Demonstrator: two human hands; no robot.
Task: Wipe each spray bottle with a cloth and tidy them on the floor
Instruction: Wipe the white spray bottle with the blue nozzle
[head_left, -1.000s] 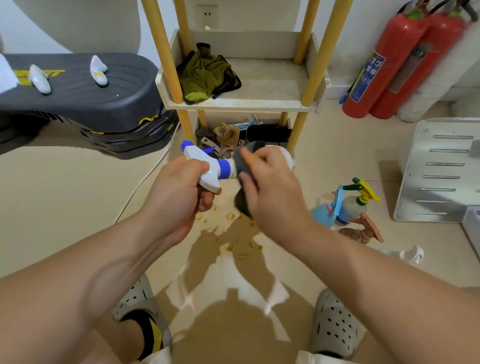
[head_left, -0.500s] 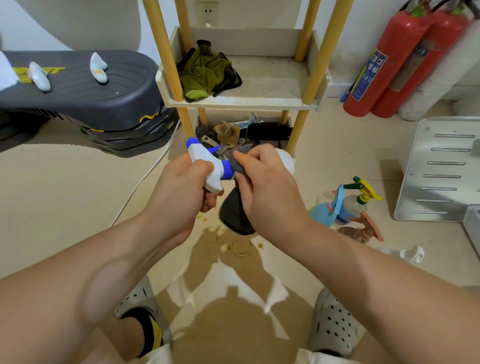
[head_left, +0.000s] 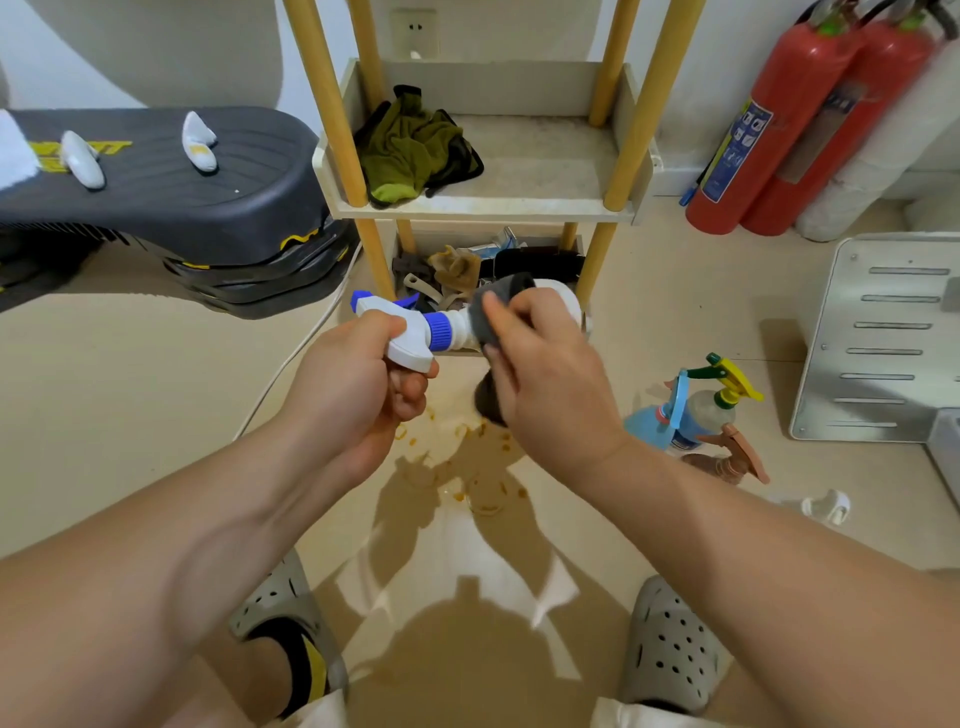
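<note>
Just behind my hands stands a shelf rack (head_left: 519, 208) on yellow posts. A crumpled green rag (head_left: 410, 150) lies on its upper tier, and the lower tier holds a jumble I can't sort out, partly hidden by what I'm holding. A dark, ribbed machine (head_left: 166, 197) juts in from the left, with a white cable (head_left: 296, 358) trailing over the floor (head_left: 104, 415) under it. Two red fire extinguishers (head_left: 769, 130) lean at the wall on the right, near a pale metal panel (head_left: 893, 338). Three more bottles cluster on the floor to my right: a blue bottle (head_left: 649, 426), a clear one with a yellow and green trigger (head_left: 722, 395) touching it, and a brown bottle (head_left: 727, 462) lying just in front. Orange stains (head_left: 467, 467) spot the floor below my hands.

The machine carries yellow lettering and the nearer extinguisher a blue and white label; both are too blurred to read.

The white spray bottle (head_left: 452, 330) lies level in the air in front of the rack's lower tier, its blue nozzle pointing left. My left hand (head_left: 358, 384) grips the trigger head, fingers curled under it. My right hand (head_left: 550, 384) clasps the grey cloth (head_left: 498, 312) around the bottle's shoulder, thumb over the top, a tail of cloth hanging beneath my palm. Both forearms reach forward over my grey clogs (head_left: 670, 649).
</note>
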